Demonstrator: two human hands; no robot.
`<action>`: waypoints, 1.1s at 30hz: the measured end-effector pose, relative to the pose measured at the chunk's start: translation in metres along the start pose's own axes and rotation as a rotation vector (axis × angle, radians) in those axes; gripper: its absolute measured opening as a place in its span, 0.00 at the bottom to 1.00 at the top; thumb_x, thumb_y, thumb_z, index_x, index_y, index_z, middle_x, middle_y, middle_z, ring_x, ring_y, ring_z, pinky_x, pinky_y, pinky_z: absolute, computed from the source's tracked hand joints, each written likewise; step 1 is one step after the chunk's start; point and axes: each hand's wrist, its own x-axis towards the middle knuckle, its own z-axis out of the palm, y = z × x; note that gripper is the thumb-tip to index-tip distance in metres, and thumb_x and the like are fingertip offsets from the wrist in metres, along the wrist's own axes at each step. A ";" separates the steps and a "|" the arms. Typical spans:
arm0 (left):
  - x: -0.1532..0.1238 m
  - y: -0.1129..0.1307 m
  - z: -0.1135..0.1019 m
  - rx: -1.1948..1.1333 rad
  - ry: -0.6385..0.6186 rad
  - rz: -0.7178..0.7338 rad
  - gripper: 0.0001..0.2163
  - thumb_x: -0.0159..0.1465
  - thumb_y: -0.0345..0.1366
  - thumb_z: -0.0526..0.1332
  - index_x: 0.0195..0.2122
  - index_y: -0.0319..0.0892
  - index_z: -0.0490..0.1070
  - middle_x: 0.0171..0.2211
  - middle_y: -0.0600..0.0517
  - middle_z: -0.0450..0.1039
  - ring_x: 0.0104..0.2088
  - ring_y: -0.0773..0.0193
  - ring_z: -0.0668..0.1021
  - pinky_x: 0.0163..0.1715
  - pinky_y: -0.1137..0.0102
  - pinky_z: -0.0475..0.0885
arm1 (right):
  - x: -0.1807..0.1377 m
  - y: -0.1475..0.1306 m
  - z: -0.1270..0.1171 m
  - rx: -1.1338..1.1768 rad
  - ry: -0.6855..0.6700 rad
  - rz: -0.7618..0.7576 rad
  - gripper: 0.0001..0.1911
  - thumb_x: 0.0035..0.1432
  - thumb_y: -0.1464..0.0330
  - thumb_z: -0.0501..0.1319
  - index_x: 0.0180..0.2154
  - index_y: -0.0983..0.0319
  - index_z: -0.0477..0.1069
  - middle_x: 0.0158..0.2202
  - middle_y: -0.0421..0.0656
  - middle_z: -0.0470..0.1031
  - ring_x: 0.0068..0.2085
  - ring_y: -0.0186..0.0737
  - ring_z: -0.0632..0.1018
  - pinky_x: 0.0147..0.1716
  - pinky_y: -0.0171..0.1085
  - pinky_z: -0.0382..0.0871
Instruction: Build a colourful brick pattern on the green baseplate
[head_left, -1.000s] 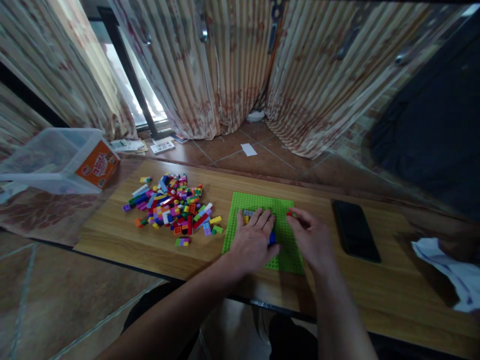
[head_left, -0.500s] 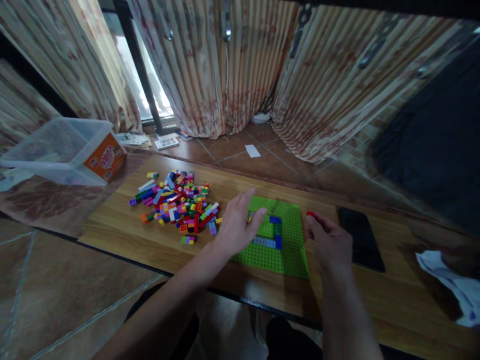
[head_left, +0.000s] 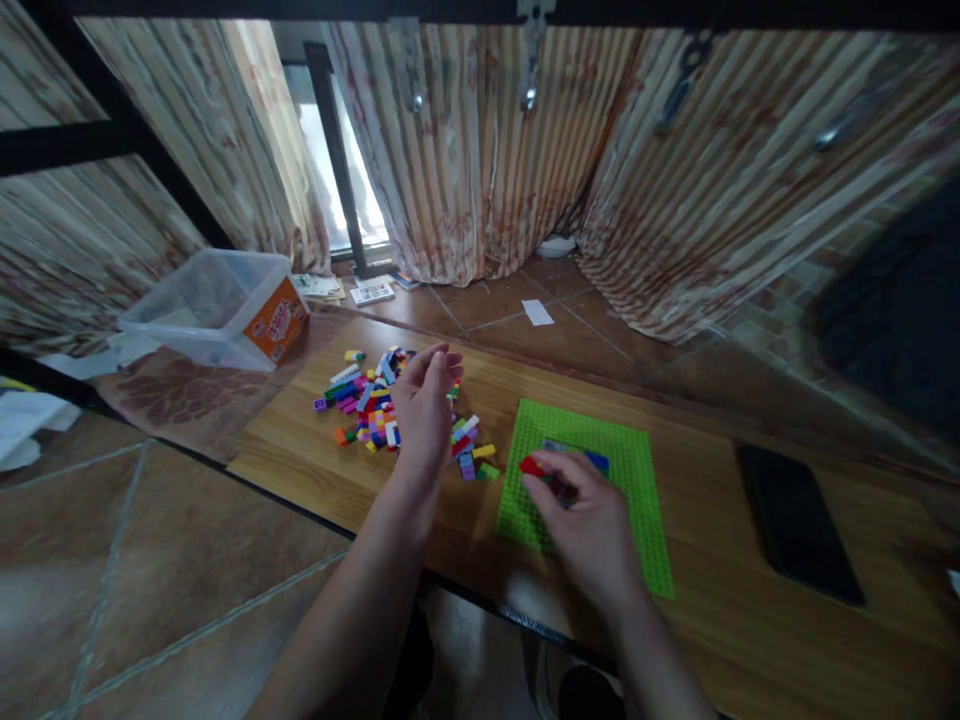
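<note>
My right hand [head_left: 589, 515] pinches a red toy brick [head_left: 532, 466] over the green baseplate [head_left: 641, 510]. Blue and grey bricks [head_left: 597, 461] on the plate are partly covered by that hand. To the left, my left hand [head_left: 424, 405] hovers above the pile of mixed-colour bricks [head_left: 364, 400], its fingers loosely bent and apart from the thumb, with nothing visible in it. Part of the pile is hidden behind this hand.
A dark phone [head_left: 799, 525] lies on the wooden table [head_left: 712, 620] right of the baseplate. Beyond the table's left end stands a clear plastic box [head_left: 202, 335] with an orange label. Striped curtains [head_left: 465, 160] hang behind.
My left hand has moved left from the baseplate to above the brick pile. My right hand has brought the red brick leftward over the plate. The view has shifted.
</note>
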 end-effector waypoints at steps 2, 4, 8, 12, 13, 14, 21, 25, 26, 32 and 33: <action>0.005 0.006 -0.007 -0.052 0.055 -0.043 0.09 0.58 0.37 0.64 0.37 0.39 0.76 0.33 0.50 0.78 0.32 0.70 0.78 0.36 0.73 0.72 | -0.006 -0.007 0.013 -0.091 -0.074 -0.064 0.09 0.58 0.66 0.60 0.40 0.58 0.76 0.36 0.42 0.77 0.35 0.38 0.76 0.37 0.38 0.70; 0.008 0.011 -0.013 -0.076 0.085 -0.071 0.08 0.57 0.35 0.64 0.36 0.39 0.76 0.32 0.50 0.78 0.30 0.70 0.77 0.34 0.74 0.71 | -0.010 -0.011 0.023 -0.145 -0.118 -0.106 0.07 0.58 0.67 0.60 0.39 0.58 0.75 0.36 0.41 0.76 0.35 0.39 0.76 0.37 0.38 0.69; 0.012 0.017 -0.021 -0.101 0.091 -0.099 0.08 0.55 0.33 0.64 0.36 0.38 0.76 0.31 0.50 0.77 0.29 0.71 0.76 0.32 0.74 0.69 | -0.015 -0.012 0.037 -0.204 -0.214 -0.190 0.04 0.59 0.70 0.59 0.35 0.58 0.72 0.36 0.41 0.75 0.36 0.39 0.76 0.36 0.37 0.67; 0.018 0.022 -0.028 -0.141 0.101 -0.085 0.07 0.54 0.31 0.64 0.34 0.38 0.75 0.29 0.52 0.76 0.26 0.72 0.74 0.31 0.74 0.68 | -0.019 -0.009 0.052 -0.327 -0.256 -0.276 0.04 0.58 0.72 0.59 0.32 0.58 0.71 0.33 0.40 0.75 0.35 0.39 0.75 0.34 0.37 0.65; 0.019 0.023 -0.031 -0.147 0.106 -0.076 0.07 0.53 0.31 0.64 0.34 0.38 0.75 0.29 0.52 0.76 0.26 0.72 0.74 0.31 0.74 0.68 | -0.019 -0.008 0.056 -0.351 -0.248 -0.299 0.04 0.59 0.72 0.59 0.32 0.59 0.71 0.33 0.41 0.75 0.34 0.40 0.75 0.34 0.37 0.65; 0.021 0.024 -0.033 -0.150 0.109 -0.067 0.07 0.53 0.31 0.64 0.34 0.38 0.74 0.28 0.52 0.76 0.26 0.72 0.74 0.31 0.74 0.68 | -0.019 -0.007 0.060 -0.367 -0.237 -0.319 0.05 0.59 0.72 0.58 0.32 0.59 0.71 0.33 0.41 0.75 0.35 0.40 0.75 0.34 0.37 0.65; 0.026 0.031 -0.043 -0.177 0.133 -0.066 0.06 0.53 0.30 0.63 0.33 0.38 0.74 0.27 0.53 0.75 0.24 0.74 0.71 0.27 0.76 0.66 | -0.014 -0.011 0.063 -0.278 -0.060 -0.327 0.08 0.64 0.67 0.56 0.36 0.58 0.75 0.39 0.44 0.75 0.39 0.39 0.77 0.38 0.36 0.68; 0.027 0.032 -0.045 -0.185 0.128 -0.083 0.06 0.53 0.29 0.63 0.33 0.38 0.74 0.27 0.53 0.75 0.25 0.73 0.72 0.29 0.75 0.67 | -0.007 -0.006 0.045 -0.333 0.026 -0.239 0.11 0.65 0.65 0.55 0.40 0.59 0.76 0.40 0.45 0.75 0.39 0.39 0.77 0.39 0.37 0.69; 0.027 0.032 -0.045 -0.191 0.127 -0.086 0.06 0.53 0.29 0.63 0.33 0.38 0.74 0.28 0.53 0.75 0.25 0.73 0.73 0.29 0.75 0.68 | -0.005 -0.004 0.042 -0.354 0.019 -0.220 0.11 0.64 0.65 0.56 0.41 0.60 0.76 0.41 0.45 0.76 0.39 0.40 0.77 0.39 0.38 0.69; 0.025 0.034 -0.045 -0.213 0.114 -0.118 0.06 0.53 0.27 0.63 0.33 0.37 0.74 0.26 0.53 0.74 0.24 0.74 0.72 0.27 0.77 0.67 | -0.001 0.006 0.042 -0.434 -0.140 -0.226 0.12 0.62 0.66 0.57 0.46 0.59 0.74 0.44 0.45 0.77 0.45 0.45 0.76 0.45 0.43 0.68; 0.024 0.035 -0.045 -0.212 0.112 -0.121 0.06 0.53 0.28 0.63 0.33 0.37 0.74 0.26 0.53 0.74 0.24 0.74 0.71 0.27 0.78 0.67 | -0.001 0.007 0.044 -0.437 -0.157 -0.231 0.12 0.62 0.67 0.57 0.46 0.60 0.74 0.43 0.45 0.78 0.45 0.45 0.76 0.45 0.43 0.68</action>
